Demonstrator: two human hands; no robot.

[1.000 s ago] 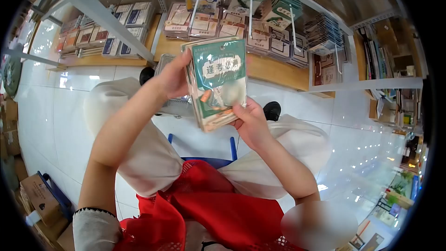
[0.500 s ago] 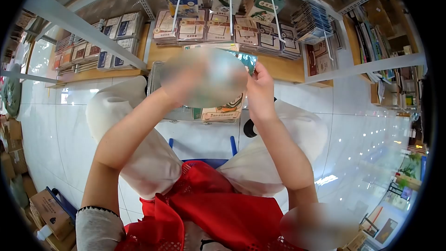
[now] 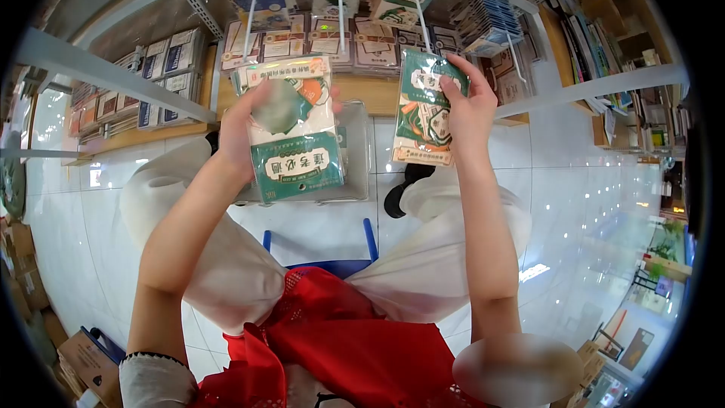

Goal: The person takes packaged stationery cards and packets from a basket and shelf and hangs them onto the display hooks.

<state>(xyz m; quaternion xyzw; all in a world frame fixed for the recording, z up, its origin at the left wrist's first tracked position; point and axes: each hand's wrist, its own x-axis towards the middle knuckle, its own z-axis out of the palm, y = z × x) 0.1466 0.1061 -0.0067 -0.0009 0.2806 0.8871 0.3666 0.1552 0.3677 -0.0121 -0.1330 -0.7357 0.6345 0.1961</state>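
Note:
My left hand (image 3: 240,132) is closed around a stack of green-and-white packets (image 3: 298,162) in clear wrapping, printed with Chinese characters; part of the stack's front is blurred. To the right, my right hand (image 3: 470,102) grips a similar green-and-cream packet (image 3: 424,109) by its right edge, thumb on the front. The two lots are apart. Below the left-hand stack a grey basket (image 3: 361,159) is partly hidden; what it holds cannot be made out.
Similar packets (image 3: 408,4) hang on white hooks ahead, above wrapped packets (image 3: 377,41) on a wooden shelf (image 3: 370,94). A white metal shelf bar (image 3: 581,94) runs at the right. A blue stool (image 3: 332,266) is between my knees, and boxes (image 3: 89,359) lie lower left.
My hands have moved apart. The right hand has drawn away to the right with a packet, while the left keeps the stack, further left. The camera view has shifted slightly.

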